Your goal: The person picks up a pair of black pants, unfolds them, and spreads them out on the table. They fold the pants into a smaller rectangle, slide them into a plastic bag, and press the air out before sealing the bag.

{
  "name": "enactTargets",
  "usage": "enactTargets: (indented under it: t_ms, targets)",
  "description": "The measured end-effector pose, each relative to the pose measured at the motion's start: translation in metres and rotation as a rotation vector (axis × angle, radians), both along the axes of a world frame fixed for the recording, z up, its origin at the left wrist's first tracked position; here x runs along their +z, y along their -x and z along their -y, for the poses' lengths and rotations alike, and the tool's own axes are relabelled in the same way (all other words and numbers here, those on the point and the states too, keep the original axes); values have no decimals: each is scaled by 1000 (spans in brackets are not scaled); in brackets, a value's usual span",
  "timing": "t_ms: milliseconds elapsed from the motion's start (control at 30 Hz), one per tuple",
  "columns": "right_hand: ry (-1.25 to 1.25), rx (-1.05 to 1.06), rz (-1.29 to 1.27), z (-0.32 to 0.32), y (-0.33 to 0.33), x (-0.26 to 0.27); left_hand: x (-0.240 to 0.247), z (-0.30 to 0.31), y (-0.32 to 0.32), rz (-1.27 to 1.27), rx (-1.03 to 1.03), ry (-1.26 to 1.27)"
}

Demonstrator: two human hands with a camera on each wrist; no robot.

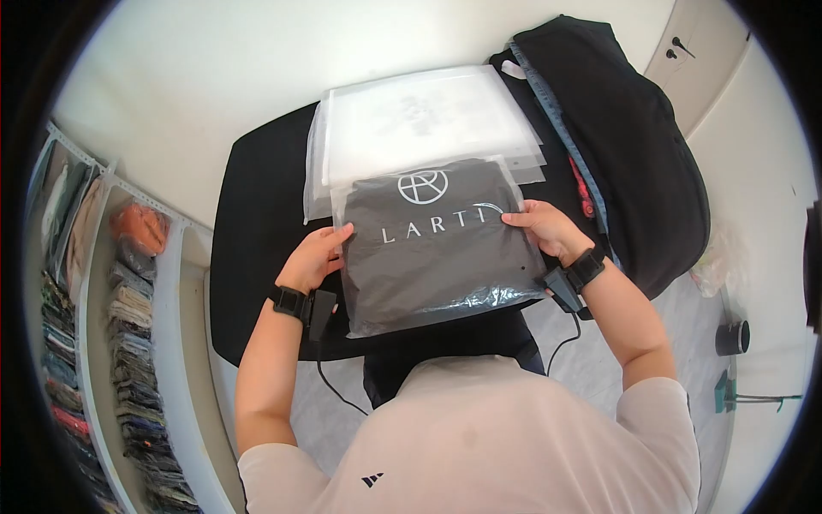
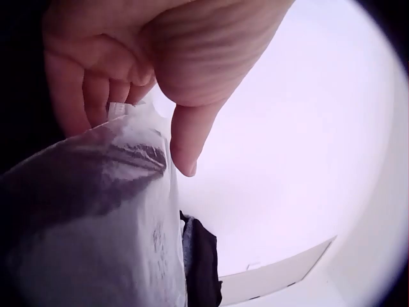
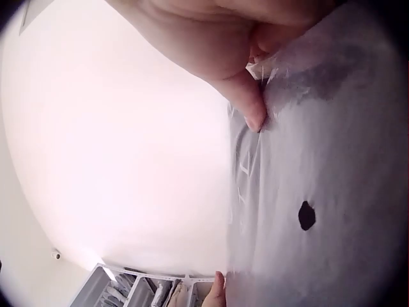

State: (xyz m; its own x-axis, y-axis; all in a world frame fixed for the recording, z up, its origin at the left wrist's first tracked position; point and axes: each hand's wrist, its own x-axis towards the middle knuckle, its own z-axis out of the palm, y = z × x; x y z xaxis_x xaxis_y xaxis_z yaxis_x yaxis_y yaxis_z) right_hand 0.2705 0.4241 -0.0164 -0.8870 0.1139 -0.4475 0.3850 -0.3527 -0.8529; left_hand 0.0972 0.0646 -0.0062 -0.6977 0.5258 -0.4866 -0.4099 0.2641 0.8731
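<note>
A frosted see-through plastic bag (image 1: 445,257) with dark grey folded cloth inside is held up in front of the body, with a white round logo and the letters LARTI on its face. My left hand (image 1: 315,254) grips its left edge, thumb on the front and fingers behind. On the opposite edge, my right hand (image 1: 550,230) pinches the bag, the thumb pressing beside the last letters. The right wrist view shows that thumb (image 3: 246,102) denting the plastic, above a small dark hole (image 3: 307,215). In the left wrist view, the bag's upper corner (image 2: 137,137) lies between thumb and fingers.
Flat frosted bags (image 1: 428,111) lie stacked on the black table (image 1: 257,214), behind the held bag. Dark garments (image 1: 616,154) with a blue denim edge cover the table's right end. Shelves (image 1: 98,300) of folded, bagged clothes stand at left. Cables hang from both wrist cameras.
</note>
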Motion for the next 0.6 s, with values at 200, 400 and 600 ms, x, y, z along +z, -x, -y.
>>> enactTargets:
  t_ms: [200,400,600]
  targets:
    - [-24,-15,-28,6,3,-1,14,-11,-19,179,-73,-230]
    - [-126,-23,-134,18,14,22,20,-17,-55,12,129,-395]
    - [-466,183,-198,64,111,87,43,48,-40,-125,405,-544]
